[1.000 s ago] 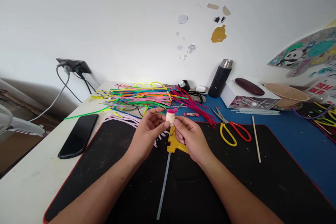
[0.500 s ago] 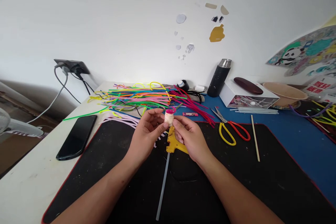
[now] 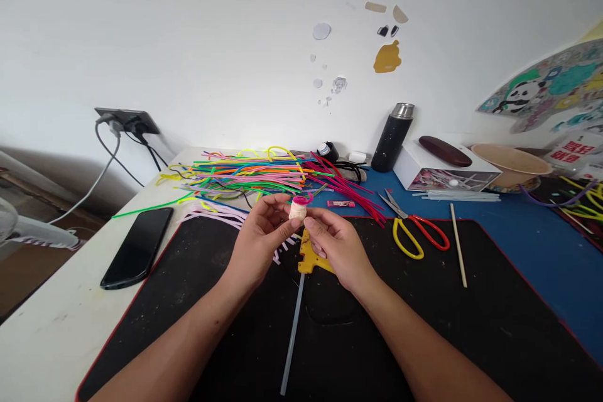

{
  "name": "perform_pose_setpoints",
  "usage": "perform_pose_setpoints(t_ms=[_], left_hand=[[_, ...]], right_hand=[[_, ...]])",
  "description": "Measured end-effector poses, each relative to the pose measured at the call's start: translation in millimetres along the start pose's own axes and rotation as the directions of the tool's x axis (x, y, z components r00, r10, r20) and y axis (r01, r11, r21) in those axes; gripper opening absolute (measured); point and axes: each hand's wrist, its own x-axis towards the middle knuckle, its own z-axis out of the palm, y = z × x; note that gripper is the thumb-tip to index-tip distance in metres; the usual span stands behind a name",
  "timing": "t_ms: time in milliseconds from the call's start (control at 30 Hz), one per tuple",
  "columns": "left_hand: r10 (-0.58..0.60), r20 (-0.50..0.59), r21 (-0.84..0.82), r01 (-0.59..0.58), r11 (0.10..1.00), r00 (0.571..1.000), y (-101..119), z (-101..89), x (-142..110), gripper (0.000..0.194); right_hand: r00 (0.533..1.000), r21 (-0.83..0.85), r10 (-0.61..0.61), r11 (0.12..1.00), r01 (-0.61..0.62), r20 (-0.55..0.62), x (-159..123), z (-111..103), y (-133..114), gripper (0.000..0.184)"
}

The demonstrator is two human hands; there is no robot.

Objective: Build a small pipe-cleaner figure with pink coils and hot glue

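Note:
Between the fingertips of both hands is a small cream-coloured coiled piece (image 3: 298,210) with a magenta top and a short magenta end sticking out to the right. My left hand (image 3: 262,229) pinches it from the left, thumb at its front. From the right, my right hand (image 3: 336,240) grips its lower edge with thumb and fingers. Below them a yellow hot glue gun (image 3: 309,257) lies on the black mat (image 3: 226,352), partly hidden by my right hand. A long translucent glue stick (image 3: 293,334) extends from it toward me.
Colourful pipe cleaners (image 3: 245,173) are piled at the back. Scissors (image 3: 409,229) and a wooden stick (image 3: 458,245) lie to the right, a phone (image 3: 137,248) to the left. A black thermos (image 3: 392,138), a white box (image 3: 447,166) and a bowl (image 3: 511,166) stand along the wall.
Both hands have shifted slightly left with the coiled piece, which now tilts a little differently. The view has moved slightly; the things on the table lie as before.

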Motion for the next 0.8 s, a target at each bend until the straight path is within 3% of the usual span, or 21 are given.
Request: perform_pose_setpoints(t_ms=[400, 800], left_hand=[[0.023, 0.062, 0.025, -0.024, 0.999, 0.998, 1.8, 0.2, -2.2, 0.042], [0.01, 0.041, 0.06, -0.012, 0.998, 0.999, 4.5, -0.2, -1.6, 0.043]], right_hand=[[0.999, 0.045, 0.01, 0.999, -0.009, -0.03, 1.9, -3.2, -2.4, 0.048], [1.0, -0.044, -0.011, 0.999, 0.011, -0.005, 2.2, -2.7, 1.5, 0.05]])
